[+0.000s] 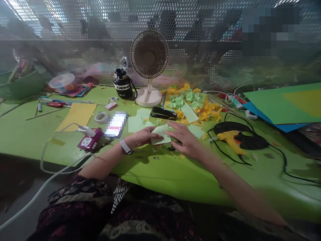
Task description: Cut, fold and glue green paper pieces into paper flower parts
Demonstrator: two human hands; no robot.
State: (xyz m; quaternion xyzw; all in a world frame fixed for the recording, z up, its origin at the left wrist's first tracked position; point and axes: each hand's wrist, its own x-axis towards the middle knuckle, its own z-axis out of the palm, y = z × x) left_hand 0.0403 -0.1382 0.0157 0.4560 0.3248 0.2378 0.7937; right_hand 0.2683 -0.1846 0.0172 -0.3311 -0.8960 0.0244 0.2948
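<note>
A pale green paper sheet (160, 134) lies on the green table (160, 170), held up slightly between my hands. My left hand (146, 136) grips its left end, with a white-strapped watch (126, 146) on the wrist. My right hand (182, 139) spreads over the right end, thumb on top. Loose pale green paper pieces (137, 122) lie just beyond them. A black stapler (163, 113) sits a little farther off. Beyond it is a heap of yellow and green paper flowers (188, 100).
A yellow glue gun (232, 142) with black cable lies to the right, before stacked coloured card (283, 103). Left stand a pink power socket (89, 140), a blurred phone (115, 124) and tape (101, 117). A fan (149, 54) and black bottle (122, 83) stand against perforated metal.
</note>
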